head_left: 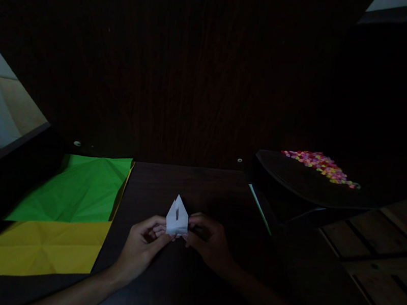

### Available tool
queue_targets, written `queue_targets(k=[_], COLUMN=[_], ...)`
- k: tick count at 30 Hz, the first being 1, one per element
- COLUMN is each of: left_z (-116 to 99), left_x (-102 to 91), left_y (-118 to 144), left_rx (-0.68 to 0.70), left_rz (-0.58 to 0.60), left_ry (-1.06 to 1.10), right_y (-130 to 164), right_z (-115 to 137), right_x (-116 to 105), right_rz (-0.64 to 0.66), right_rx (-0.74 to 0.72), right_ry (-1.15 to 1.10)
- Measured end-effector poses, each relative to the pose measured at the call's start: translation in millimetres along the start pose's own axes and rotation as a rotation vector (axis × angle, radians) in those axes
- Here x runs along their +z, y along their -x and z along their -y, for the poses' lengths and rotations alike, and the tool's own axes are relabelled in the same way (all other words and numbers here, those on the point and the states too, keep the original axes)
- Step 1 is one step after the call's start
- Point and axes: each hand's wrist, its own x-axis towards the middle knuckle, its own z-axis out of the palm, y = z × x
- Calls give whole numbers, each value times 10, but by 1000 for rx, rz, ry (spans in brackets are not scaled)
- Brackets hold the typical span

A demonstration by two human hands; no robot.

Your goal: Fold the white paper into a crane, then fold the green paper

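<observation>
A small piece of folded white paper (pixel 178 222) is held up over the dark table, between both hands. Its top rises to a point, with a second, shorter tip beside it and a narrow dark slit in the middle. My left hand (pixel 143 243) pinches its lower left side, the thumb along the bottom edge. On the lower right, my right hand (pixel 214 244) grips it between thumb and curled fingers. The fingertips behind the paper are partly hidden, and the light is dim.
Creased green paper (pixel 77 189) overlaps creased yellow paper (pixel 45 246) on the left. A thin pale green-and-white strip (pixel 259 209) lies along the right edge. Pink, red and yellow small pieces (pixel 321 166) cover part of a dark chair seat (pixel 281 174). A dark upright panel (pixel 186 67) stands behind the table.
</observation>
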Motion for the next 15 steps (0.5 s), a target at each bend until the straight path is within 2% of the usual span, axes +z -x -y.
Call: queue_targets(k=[4,8,15], left_z=[56,85,22], left_x=[-4,-18,-23], left_y=[6,17,16], left_rx=[9,22,55], left_rz=[19,-23,-56], left_ry=[87,43,-21], right_y=[-1,-20,-4], right_z=[-75,-57,65], right_x=[-6,-23,-68], right_rz=[-15,-34,54], right_rx=[40,34,-114], right_ry=[-81,-84,53])
